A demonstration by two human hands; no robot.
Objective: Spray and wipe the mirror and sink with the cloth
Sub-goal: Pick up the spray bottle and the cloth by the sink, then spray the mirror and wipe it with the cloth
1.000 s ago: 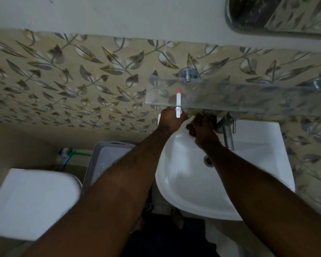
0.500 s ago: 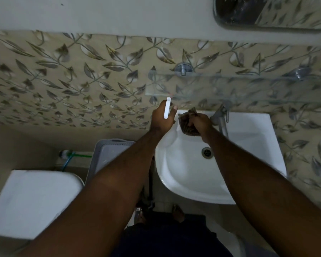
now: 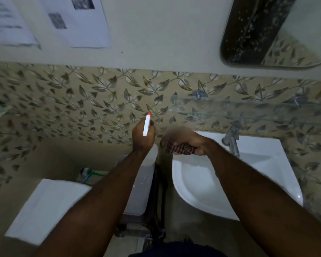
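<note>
My left hand [image 3: 143,138] grips a white spray bottle [image 3: 150,154], held left of the sink; its white trigger head with a red tip [image 3: 146,125] points up toward the tiled wall. My right hand [image 3: 195,143] is closed on a dark striped cloth [image 3: 180,148] bunched at the back left corner of the white sink [image 3: 211,186]. The mirror [image 3: 271,32], speckled with droplets, hangs at the upper right, partly cut off by the frame edge.
A metal tap [image 3: 231,138] stands at the back of the sink. A glass shelf [image 3: 248,108] juts from the leaf-patterned tiles above it. A white toilet tank lid [image 3: 43,206] is at lower left, with a grey bin [image 3: 139,191] between it and the sink. Papers [image 3: 82,21] hang on the wall.
The view has swung left and up, showing more of the mirror and the papers. My left hand carried the bottle off the sink's edge to its left; my right hand with the cloth slid left along the rim.
</note>
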